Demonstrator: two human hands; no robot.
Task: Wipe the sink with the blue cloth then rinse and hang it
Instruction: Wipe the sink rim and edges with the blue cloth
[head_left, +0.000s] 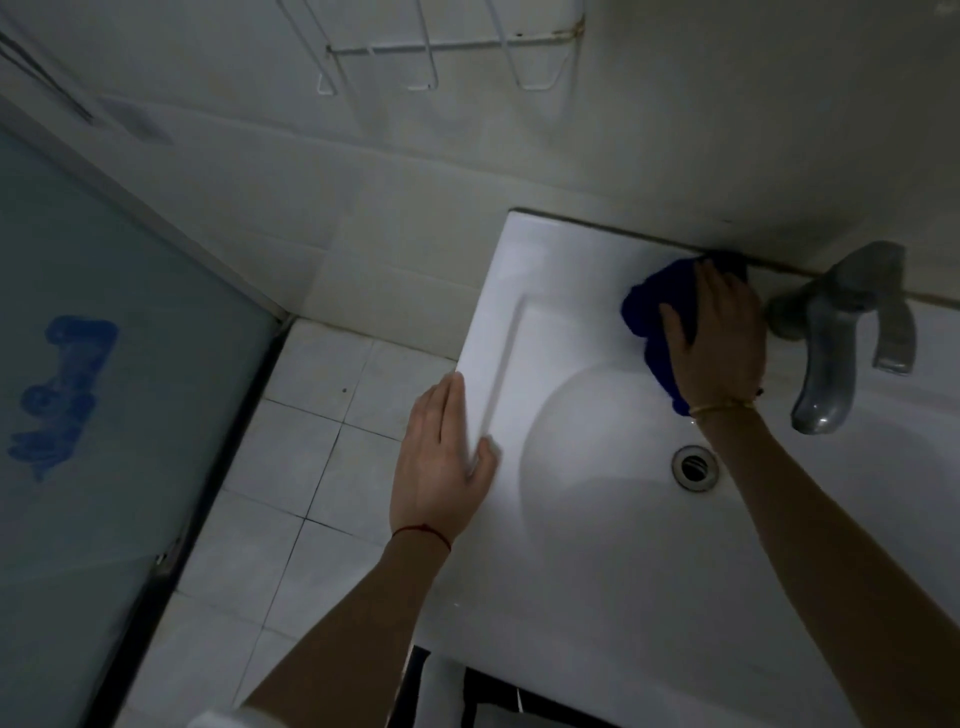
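The wiping step looks to be in hand. The right hand (719, 332) lies flat, fingers spread, pressing the crumpled dark blue cloth (652, 317) onto the back ledge of the white ceramic sink (571, 545), just beside the grey metal tap (841, 332) and against the wall. The left hand (441, 452) rests open on the sink's outer rim, well away from the tap, holding nothing and seemingly steadying the body. The round basin and its metal drain (694, 466), below the tap's spout, probably come next, which would call for drawing the cloth down off the ledge. A white wire rack (441, 57) on the wall above the tap may serve for hanging. Much of the cloth is hidden beneath the palm, the sink's far side is cut off, and dim light blurs any dirt.
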